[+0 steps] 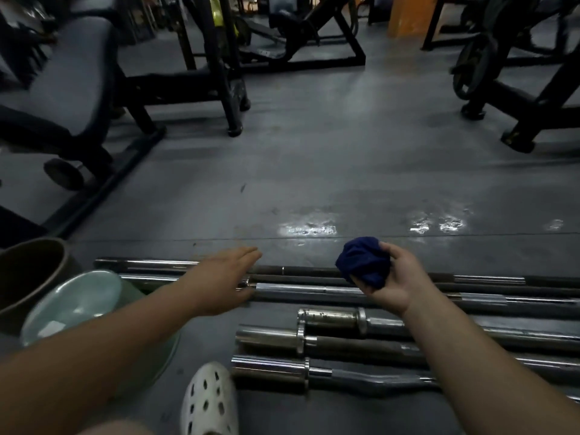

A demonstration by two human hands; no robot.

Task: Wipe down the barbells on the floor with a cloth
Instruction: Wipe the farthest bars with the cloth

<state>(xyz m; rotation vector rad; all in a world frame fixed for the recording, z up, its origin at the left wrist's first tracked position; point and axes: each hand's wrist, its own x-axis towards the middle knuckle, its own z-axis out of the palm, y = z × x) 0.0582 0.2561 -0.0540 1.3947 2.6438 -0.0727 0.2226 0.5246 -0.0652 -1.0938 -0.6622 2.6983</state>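
Several barbells (329, 291), roughly seven, lie parallel on grey gym floor (314, 152); two bowls (72, 302) at left. Right hand (395, 282) clutches balled blue cloth (364, 262) above them; left hand (219, 277) flat, fingers extended, empty

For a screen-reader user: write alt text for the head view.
A person's right hand grips a balled blue cloth above steel barbells lying on a gym floor, while the open left hand reaches toward them. A green basin sits left.
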